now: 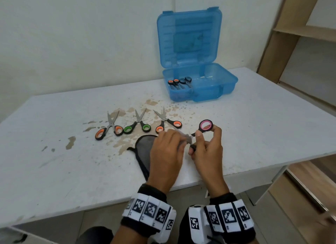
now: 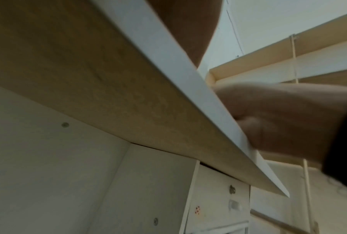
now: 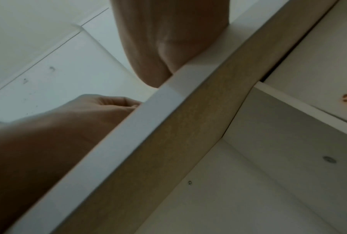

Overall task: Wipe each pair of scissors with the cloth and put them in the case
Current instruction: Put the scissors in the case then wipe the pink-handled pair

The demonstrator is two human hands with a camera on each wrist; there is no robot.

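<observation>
On the white table, toward its middle, three pairs of scissors lay in a row, blades pointing to the far edge. The orange-handled scissors lay furthest left, with the green-handled scissors just beside them, their handles nearly touching. Next came the second orange-handled scissors, blades parted, near the worn brown patches in the table's paint.

Near the front edge a grey cloth with a dark border lay partly flat on the table, one end gathered up in the left hand. That hand's fingers were curled around the cloth, pressing it about the blades of the pink-handled scissors. The blades themselves were hidden in the cloth and by the fingers.

The right hand gripped those scissors by the handles, thumb and fingers pinching the black grips, the pink-lined loop standing up above the fingertips. Both hands hung just above the table near its front edge.

At the far edge, right of centre, stood the blue plastic case, lid upright against the wall. Two pairs of scissors in the case lay in its left part, one with orange loops, one dark.

Both wrist views looked up at the table's front edge from below; the fingers could not be made out there.
</observation>
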